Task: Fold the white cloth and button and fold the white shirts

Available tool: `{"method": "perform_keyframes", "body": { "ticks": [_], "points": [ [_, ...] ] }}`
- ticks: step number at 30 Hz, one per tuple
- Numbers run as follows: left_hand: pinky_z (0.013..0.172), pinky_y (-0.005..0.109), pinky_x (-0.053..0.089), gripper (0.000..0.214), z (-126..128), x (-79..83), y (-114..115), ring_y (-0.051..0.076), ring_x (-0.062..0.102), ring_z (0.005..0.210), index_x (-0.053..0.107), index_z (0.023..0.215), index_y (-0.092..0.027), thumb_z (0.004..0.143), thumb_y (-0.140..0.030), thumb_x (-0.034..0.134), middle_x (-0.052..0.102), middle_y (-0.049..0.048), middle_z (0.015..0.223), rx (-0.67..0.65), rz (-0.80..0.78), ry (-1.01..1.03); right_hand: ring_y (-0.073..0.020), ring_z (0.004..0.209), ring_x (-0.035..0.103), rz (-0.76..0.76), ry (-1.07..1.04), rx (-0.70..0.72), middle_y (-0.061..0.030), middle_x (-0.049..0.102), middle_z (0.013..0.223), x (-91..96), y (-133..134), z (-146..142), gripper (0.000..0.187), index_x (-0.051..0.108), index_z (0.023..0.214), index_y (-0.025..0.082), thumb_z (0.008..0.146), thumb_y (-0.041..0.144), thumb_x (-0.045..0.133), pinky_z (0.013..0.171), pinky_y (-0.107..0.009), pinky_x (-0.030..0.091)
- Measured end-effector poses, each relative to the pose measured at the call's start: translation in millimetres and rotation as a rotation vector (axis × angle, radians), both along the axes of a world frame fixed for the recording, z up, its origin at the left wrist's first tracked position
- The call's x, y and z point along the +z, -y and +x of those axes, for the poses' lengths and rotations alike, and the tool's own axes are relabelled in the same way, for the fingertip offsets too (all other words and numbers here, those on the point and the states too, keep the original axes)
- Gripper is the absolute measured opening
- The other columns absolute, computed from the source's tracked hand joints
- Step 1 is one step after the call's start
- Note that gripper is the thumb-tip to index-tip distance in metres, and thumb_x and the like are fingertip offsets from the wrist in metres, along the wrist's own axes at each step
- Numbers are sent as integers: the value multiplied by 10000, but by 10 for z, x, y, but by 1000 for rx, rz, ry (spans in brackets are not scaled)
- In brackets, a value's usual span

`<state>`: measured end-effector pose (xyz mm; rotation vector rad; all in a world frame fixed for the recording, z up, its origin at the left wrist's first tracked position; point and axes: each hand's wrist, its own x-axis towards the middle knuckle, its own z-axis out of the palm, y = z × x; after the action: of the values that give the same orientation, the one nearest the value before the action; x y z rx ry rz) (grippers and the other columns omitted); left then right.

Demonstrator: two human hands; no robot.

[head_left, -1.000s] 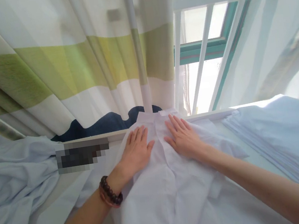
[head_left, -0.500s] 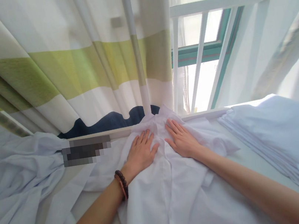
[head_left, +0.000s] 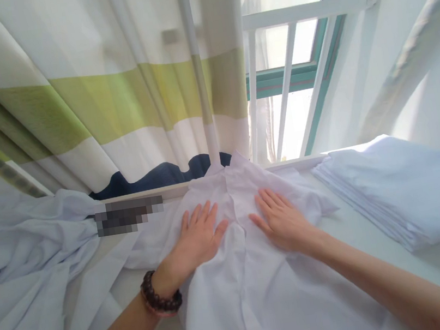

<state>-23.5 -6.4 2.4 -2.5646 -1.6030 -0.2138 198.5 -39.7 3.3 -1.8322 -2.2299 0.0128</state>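
A white collared garment (head_left: pixel 220 308), like a shirt or lab coat, lies front up before me with its collar at the far end. My left hand (head_left: pixel 201 234) rests flat on its left chest, fingers spread. Opposite it, my right hand (head_left: pixel 284 219) presses flat on the right chest, thumb out to the side. The front placket runs between the two hands. Dark beads (head_left: pixel 159 295) circle my left wrist. Wrinkles show below both hands.
Crumpled white garments (head_left: pixel 21 272) lie at the left, beside a pixelated dark patch (head_left: pixel 124 215). At the right sits a folded white stack (head_left: pixel 414 191). White railings (head_left: pixel 304 11), a striped curtain (head_left: pixel 120 103) and a green-framed window stand behind the far edge.
Both hands have slid toward me and slightly apart, away from the collar. The cloth around the chest lies flatter and smoother. The camera view has shifted a little.
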Motion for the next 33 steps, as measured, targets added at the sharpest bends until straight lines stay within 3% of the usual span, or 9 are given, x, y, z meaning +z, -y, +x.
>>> {"method": "perform_keyframes", "body": {
  "ticks": [4,13,18,21,25,27,29,33],
  "points": [
    [1097,592,240,605,7,-95,165,333,272,1397,359,1450,-168,955,-512,305,294,120,1521,-41,4,-60,-269,1416,235,-13,10,12,-150,285,1525,-150,68,64,675,358,1444,58,957,516,265,1152,-428,194],
    [1116,549,239,606,149,-99,-213,314,280,1397,368,1447,-173,947,-514,337,279,115,1528,17,42,-39,-285,1390,282,-8,-12,5,-133,318,1522,-72,-376,155,628,393,1425,99,938,491,336,1118,-423,236],
    [1108,546,260,585,185,-122,-186,317,326,1373,393,1430,-162,945,-489,366,343,126,1504,30,80,-32,-297,1349,341,37,-3,1,-138,376,1488,-109,-403,135,589,424,1398,112,937,473,361,1091,-428,268],
    [1058,529,339,536,177,22,-122,333,429,1297,468,1371,-154,943,-468,392,452,159,1429,0,77,-55,-310,1311,388,50,31,0,-161,443,1435,-46,-299,86,532,475,1342,101,949,439,353,1046,-436,317],
    [781,345,519,360,133,410,-255,226,656,876,654,1027,-219,976,-402,348,667,69,1043,-40,2,-42,-288,1026,603,-18,-7,-26,-145,641,1116,228,-255,81,423,601,1080,154,966,445,316,820,-381,454],
    [779,335,506,290,110,562,-444,238,633,937,590,1142,-168,964,-303,405,622,103,1122,19,71,-20,-265,967,631,-17,-84,-156,-139,622,1126,363,-358,137,363,546,1124,162,971,409,330,755,-346,459],
    [744,325,498,306,94,621,-651,253,615,974,540,1220,-141,942,-235,450,582,132,1176,76,122,-6,-288,954,639,-16,-100,-262,-184,589,1165,433,-518,217,319,493,1168,126,956,338,385,718,-351,454],
    [653,283,465,217,70,561,-916,209,629,845,636,1059,-166,946,-210,455,616,78,1099,81,151,10,-323,889,656,-50,-96,-294,-172,663,958,396,-782,357,212,527,1074,128,921,239,432,677,-363,446]
  ]
}}
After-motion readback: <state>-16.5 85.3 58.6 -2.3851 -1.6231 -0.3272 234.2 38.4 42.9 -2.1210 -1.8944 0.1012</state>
